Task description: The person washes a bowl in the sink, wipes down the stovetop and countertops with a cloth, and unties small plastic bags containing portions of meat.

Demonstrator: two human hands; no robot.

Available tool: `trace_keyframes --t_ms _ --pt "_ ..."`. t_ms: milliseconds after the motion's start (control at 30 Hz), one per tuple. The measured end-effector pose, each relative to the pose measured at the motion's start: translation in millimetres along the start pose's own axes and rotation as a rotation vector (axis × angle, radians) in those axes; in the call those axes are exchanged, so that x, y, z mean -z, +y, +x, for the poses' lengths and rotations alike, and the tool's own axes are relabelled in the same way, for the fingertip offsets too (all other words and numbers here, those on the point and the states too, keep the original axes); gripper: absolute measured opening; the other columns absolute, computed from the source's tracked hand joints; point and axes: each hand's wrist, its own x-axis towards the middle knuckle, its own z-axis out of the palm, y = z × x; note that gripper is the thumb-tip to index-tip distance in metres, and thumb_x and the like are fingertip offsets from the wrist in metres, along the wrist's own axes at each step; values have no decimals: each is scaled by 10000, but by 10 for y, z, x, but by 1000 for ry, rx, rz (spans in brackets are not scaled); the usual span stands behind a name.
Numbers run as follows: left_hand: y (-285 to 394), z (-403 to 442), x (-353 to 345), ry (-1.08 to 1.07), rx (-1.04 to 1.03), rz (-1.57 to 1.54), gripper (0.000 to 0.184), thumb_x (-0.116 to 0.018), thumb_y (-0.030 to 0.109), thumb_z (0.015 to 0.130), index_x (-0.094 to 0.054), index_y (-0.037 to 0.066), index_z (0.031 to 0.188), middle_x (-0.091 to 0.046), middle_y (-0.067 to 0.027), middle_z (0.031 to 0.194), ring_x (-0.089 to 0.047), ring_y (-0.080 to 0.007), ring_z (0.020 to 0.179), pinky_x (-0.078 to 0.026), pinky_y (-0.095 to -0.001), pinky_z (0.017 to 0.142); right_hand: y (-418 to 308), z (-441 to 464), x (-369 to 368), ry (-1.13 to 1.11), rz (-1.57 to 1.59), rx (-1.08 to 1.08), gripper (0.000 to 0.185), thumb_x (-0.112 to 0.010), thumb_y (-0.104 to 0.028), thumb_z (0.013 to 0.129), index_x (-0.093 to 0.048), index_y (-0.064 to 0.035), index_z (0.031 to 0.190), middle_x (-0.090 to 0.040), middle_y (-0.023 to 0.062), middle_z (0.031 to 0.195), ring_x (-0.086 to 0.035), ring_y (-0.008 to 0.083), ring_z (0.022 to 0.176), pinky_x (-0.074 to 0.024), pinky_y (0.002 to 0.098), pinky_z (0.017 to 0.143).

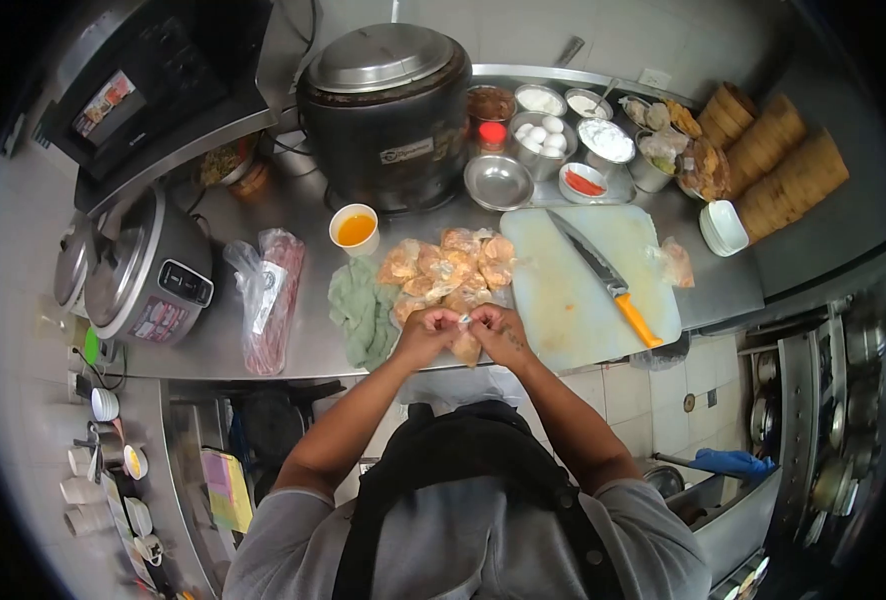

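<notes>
At the front edge of the steel counter, my left hand [425, 334] and my right hand [501, 336] meet, fingertips pinched on the gathered top of a small clear plastic bag [467, 348]. Its lower part hangs between my hands and holds pale orange food I cannot identify. Just beyond lies a pile of similar filled bags [450, 264]. A crumpled green cloth [363, 310] is left of my left hand. To the right of my right hand is a white cutting board [553, 300], with a yellow-handled knife [608, 275] lying across it.
One more filled bag [676, 262] rests at the board's right edge. Behind the pile stand a cup of orange liquid [354, 230], a large black warmer [388, 130], a metal bowl of eggs [543, 136] and bamboo steamers [793, 190]. Wrapped meat [271, 300] and a rice cooker [153, 270] are left.
</notes>
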Motion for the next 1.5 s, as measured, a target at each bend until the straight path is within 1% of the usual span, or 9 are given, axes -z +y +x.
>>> trace_keyframes --t_ms 300,500,700,933,1067,1133,1233,1400,1500 --pt "-254 2 -202 303 -24 31 108 -663 102 852 -641 23 923 -581 36 743 -488 -36 628 -400 -201 563 -62 -23 -53 56 -73 0 120 -636 -114 794 -635 4 818 -639 88 715 -583 114 638 -469 273 597" --pt "-40 -106 -84 -5 178 -31 122 -633 172 887 -662 55 900 -586 54 759 -487 -41 685 -398 -220 607 169 -21 -45 21 -14 145 132 -665 -126 785 -633 -2 812 -648 137 783 -617 199 660 -475 299 605" --pt "-130 -64 -116 127 177 -227 121 -637 126 866 -671 24 921 -651 -22 844 -567 -76 685 -457 -229 629 -279 -272 -48 -38 -482 420 116 -566 -67 828 -615 -22 923 -596 178 749 -587 356 712 -477 427 651" --pt "316 -33 -193 307 184 -43 118 -599 67 836 -641 -14 911 -625 -32 770 -537 -77 632 -424 -218 558 -430 -163 100 -24 -701 517 106 -571 -78 816 -621 -49 904 -611 140 799 -594 315 730 -484 418 657" --pt "698 11 -233 59 -124 140 161 -506 88 863 -621 -6 923 -589 -8 758 -536 -120 648 -433 -236 582 -947 -130 347 175 -622 721 214 -602 -41 724 -626 -60 936 -597 89 776 -583 260 710 -494 358 647" --pt "757 107 -273 80 -700 558 167 -498 59 851 -622 -7 941 -561 -57 778 -539 -173 673 -428 -257 583 -1090 -67 476 277 -587 853 211 -607 -41 716 -622 -65 925 -591 74 763 -576 246 684 -496 352 618" --pt "763 270 -557 87 -888 371 140 -517 39 847 -614 -18 931 -539 -105 803 -531 -211 682 -413 -281 569 -1397 -142 687 306 -521 889 155 -603 -65 724 -613 -77 879 -587 70 756 -575 244 674 -494 357 589" --pt "868 566 -645 276 -791 709 114 -581 53 826 -602 -28 903 -551 -109 796 -556 -227 695 -456 -289 617 -738 163 1404 361 -591 546 144 -633 -180 795 -639 -89 906 -615 129 840 -599 330 788 -502 409 681" --pt "769 760 -520 403 -464 396 136 -594 36 809 -585 -28 929 -568 -121 833 -580 -202 757 -465 -307 689 -105 236 2540 730 -930 74 605 -786 -253 688 -524 -51 1196 -516 200 1216 -477 353 1135 -403 423 952"
